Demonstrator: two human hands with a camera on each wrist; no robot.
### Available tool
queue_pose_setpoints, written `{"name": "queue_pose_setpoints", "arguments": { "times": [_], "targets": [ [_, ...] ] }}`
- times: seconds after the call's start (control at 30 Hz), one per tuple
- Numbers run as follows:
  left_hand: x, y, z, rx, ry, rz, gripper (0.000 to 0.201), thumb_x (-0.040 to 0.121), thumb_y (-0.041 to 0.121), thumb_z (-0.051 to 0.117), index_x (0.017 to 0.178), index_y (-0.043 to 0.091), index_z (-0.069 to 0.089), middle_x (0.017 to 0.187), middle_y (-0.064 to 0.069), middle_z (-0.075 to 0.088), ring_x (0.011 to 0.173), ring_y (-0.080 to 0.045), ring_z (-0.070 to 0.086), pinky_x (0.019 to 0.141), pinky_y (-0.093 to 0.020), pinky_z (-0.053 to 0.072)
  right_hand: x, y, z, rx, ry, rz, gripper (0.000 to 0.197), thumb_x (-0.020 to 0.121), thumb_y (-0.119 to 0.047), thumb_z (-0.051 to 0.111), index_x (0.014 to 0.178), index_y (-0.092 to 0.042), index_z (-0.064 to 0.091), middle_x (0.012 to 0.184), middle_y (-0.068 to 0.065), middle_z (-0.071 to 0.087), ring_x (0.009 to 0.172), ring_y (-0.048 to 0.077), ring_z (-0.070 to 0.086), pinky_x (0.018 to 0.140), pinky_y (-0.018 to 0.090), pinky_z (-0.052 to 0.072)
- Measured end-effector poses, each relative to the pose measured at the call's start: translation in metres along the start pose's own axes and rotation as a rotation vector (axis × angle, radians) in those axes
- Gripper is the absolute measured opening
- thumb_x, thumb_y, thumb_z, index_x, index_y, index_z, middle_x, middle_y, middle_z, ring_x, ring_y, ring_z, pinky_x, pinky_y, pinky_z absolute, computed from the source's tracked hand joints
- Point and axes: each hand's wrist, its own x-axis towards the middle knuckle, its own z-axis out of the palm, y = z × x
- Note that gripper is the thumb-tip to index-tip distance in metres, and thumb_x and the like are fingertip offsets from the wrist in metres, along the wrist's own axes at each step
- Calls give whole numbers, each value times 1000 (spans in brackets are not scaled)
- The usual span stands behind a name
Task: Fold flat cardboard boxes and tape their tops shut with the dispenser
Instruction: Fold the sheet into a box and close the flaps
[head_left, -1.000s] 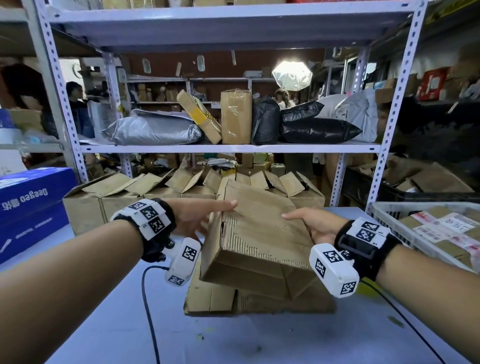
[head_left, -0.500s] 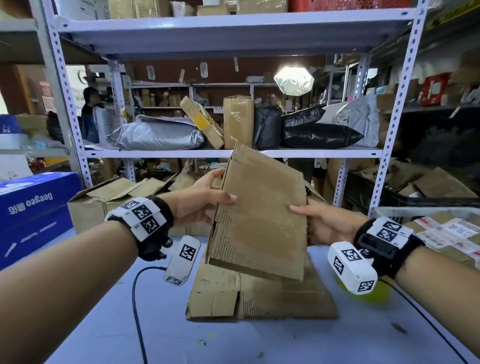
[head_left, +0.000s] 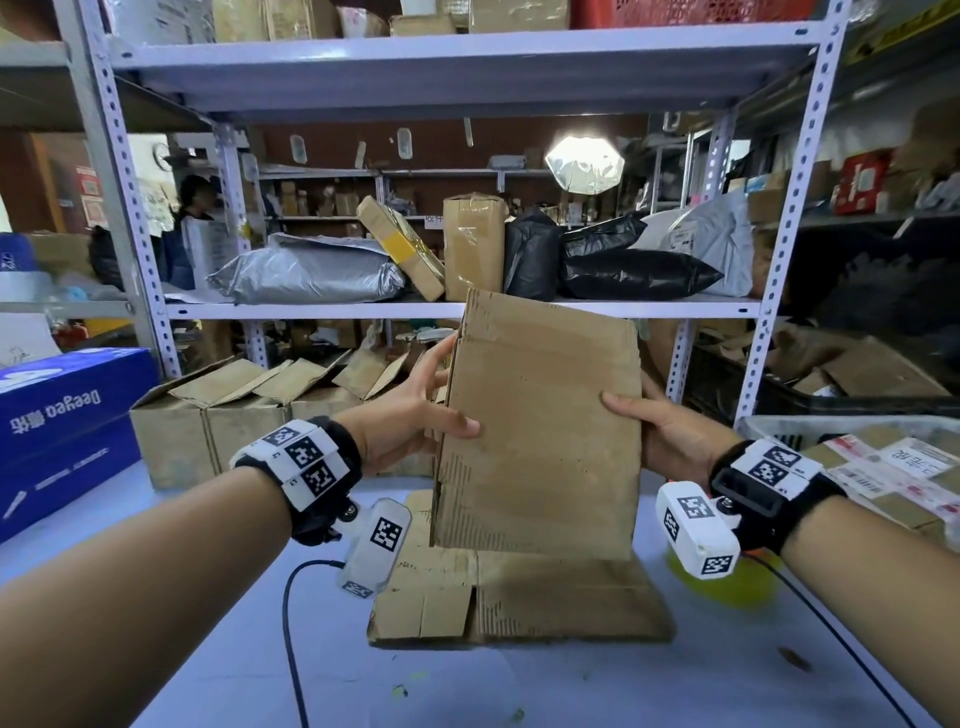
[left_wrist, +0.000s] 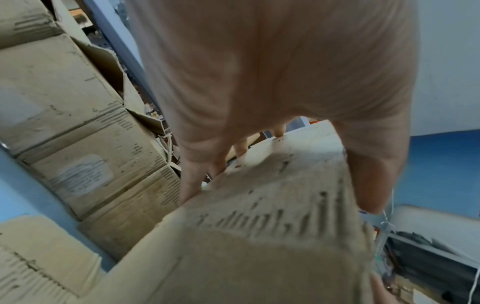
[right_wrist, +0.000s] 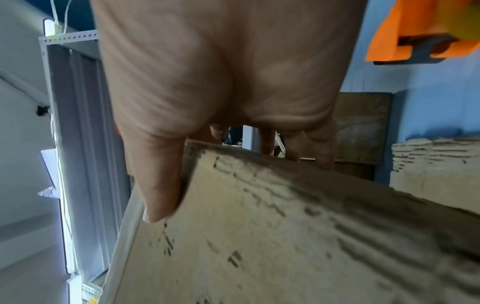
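Observation:
A flat brown cardboard box stands upright in the air above the table, held between both hands. My left hand grips its left edge, thumb on the near face and fingers behind. My right hand grips the right edge the same way. The left wrist view shows the box pinched between the thumb and fingers of that hand. The right wrist view shows my thumb pressed on the box. More flat boxes lie stacked on the table underneath. An orange and yellow tape dispenser lies near my right wrist, mostly hidden in the head view.
Several opened cardboard boxes line the table's far edge under a metal shelf loaded with parcels. A blue carton sits at left. A white basket of labelled parcels stands at right. A black cable crosses the table.
Both hands have lifted the flat box off the stack and tipped it from a slant up to nearly vertical, facing me.

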Motion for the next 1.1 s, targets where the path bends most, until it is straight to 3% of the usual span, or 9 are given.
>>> {"name": "queue_pose_setpoints", "arguments": {
  "times": [0.13,0.27,0.4,0.53,0.6,0.73,0.9,1.0,1.1],
  "targets": [
    [2,-7,-9,61,-7,-2,118,59,-7,83,145,56,32,144,-8,52,124,-34,61,94,-66,51,-2,-3,8,-87,-21,-85,96,64,-22,87,145,-39,39,134,4,64,124,27,60,109,54,43],
    [1,-17,-16,188,37,-25,112,59,-8,82,138,57,36,129,0,66,115,-27,67,87,-61,56,-2,-3,15,-280,-48,-169,109,56,-24,96,146,-43,37,142,-2,56,129,20,56,109,50,43],
    [-1,-25,-20,240,84,-38,111,60,-7,83,143,47,34,121,2,70,111,-25,69,80,-54,60,1,1,17,-398,-104,-201,122,58,-28,97,150,-53,21,139,-10,58,127,15,58,107,45,45],
    [-2,-29,-21,270,91,-72,118,61,-5,82,155,33,23,118,1,73,108,-21,70,83,-51,61,2,5,20,-464,-120,-225,129,60,-25,96,151,-55,11,141,-18,54,125,4,57,97,25,51],
    [-2,-30,-20,284,78,-91,113,62,-2,82,155,32,27,122,1,72,110,-20,69,85,-50,60,3,8,20,-505,-142,-217,127,61,-23,95,153,-51,11,137,-20,56,126,4,56,100,27,50],
    [-2,-29,-18,300,82,-117,92,61,5,85,136,39,44,115,7,73,107,-17,70,80,-45,62,2,14,17,-518,-234,-171,112,69,-20,91,152,-41,18,138,-6,59,131,15,54,107,42,46],
    [-1,-25,-14,331,97,-146,76,67,34,86,132,36,46,111,13,74,99,-10,72,78,-39,62,1,8,17,-534,-290,-167,100,76,-10,85,152,-31,24,142,-1,56,134,18,52,108,44,45],
    [-3,-24,-11,334,150,-151,76,66,58,79,131,34,47,111,12,74,97,-11,73,82,-45,62,1,6,18,-542,-295,-168,95,77,-1,82,151,-24,27,141,2,57,133,19,53,106,39,48],
    [-5,-21,-9,328,169,-164,80,68,70,74,133,30,48,121,5,70,100,-14,73,81,-50,62,0,4,18,-519,-310,-150,93,78,7,78,151,-22,28,140,4,58,131,21,55,103,39,50]
  ]
}}
